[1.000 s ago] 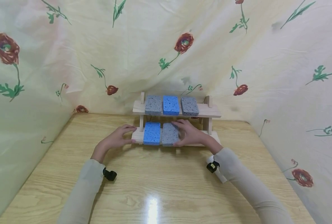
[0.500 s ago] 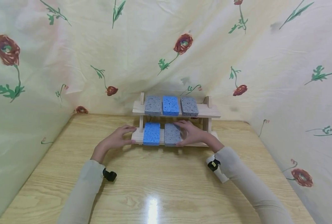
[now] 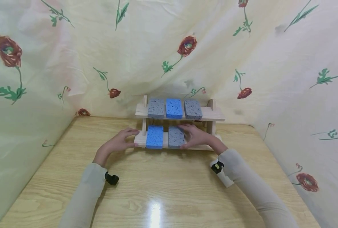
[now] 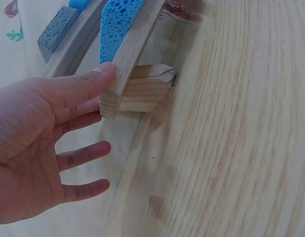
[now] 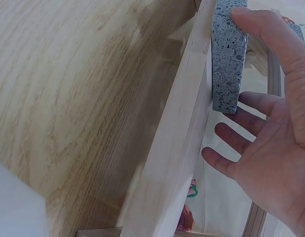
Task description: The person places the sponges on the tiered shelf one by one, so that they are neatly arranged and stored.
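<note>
A two-tier wooden shelf (image 3: 213, 113) stands at the back of the table. My left hand (image 3: 118, 139) pinches the left end of its lower board (image 4: 124, 64), thumb on the front and fingers behind, the other fingers spread. On that board, a blue sponge (image 3: 155, 137) lies at the left, with a grey speckled sponge (image 3: 175, 137) to its right, a narrow gap between them. My right hand (image 3: 195, 136) holds the grey sponge at its right side, thumb at the near edge and fingers at the far edge. In the right wrist view the thumb (image 5: 244, 17) touches it.
The upper board carries a grey sponge (image 3: 156, 108), a blue sponge (image 3: 174, 108) and another grey sponge (image 3: 193, 109) in a row. A flower-patterned cloth (image 3: 114, 57) hangs behind and beside the table (image 3: 129, 196). A white piece (image 3: 225, 178) shows beneath the right wrist.
The grey sponge on the lower board has slid slightly right with my right hand, widening the gap to the blue one. My left hand stays put.
</note>
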Tool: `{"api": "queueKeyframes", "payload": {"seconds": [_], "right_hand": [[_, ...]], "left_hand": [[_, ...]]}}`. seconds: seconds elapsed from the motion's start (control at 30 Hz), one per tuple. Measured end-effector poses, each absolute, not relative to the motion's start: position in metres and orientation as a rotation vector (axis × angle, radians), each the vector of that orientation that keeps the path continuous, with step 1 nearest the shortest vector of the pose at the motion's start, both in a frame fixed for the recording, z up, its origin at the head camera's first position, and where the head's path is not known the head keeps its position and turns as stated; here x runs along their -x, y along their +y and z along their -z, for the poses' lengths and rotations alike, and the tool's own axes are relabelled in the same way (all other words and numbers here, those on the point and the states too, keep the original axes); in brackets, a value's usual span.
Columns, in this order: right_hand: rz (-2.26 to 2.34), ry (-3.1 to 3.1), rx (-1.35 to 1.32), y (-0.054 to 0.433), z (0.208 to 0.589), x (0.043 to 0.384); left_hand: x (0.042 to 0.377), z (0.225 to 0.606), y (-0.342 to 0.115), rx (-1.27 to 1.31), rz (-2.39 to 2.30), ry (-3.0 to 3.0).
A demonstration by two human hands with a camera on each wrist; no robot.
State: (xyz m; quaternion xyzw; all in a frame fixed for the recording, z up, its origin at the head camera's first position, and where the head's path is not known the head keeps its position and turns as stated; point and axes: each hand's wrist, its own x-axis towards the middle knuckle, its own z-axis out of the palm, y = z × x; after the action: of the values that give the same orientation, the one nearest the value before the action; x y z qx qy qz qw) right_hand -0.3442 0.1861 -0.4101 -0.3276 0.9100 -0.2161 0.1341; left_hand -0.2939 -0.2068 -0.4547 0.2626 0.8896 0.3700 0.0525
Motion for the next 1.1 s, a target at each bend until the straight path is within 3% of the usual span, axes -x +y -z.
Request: {"api": "queueKeyframes", "payload": {"seconds": [1.1], "right_hand": [[0.594, 2.605, 0.921, 0.1865, 0.4089, 0.3439]], "left_hand": [[0.2921, 0.4541, -0.2062, -0.79, -1.114, 2.715]]}}
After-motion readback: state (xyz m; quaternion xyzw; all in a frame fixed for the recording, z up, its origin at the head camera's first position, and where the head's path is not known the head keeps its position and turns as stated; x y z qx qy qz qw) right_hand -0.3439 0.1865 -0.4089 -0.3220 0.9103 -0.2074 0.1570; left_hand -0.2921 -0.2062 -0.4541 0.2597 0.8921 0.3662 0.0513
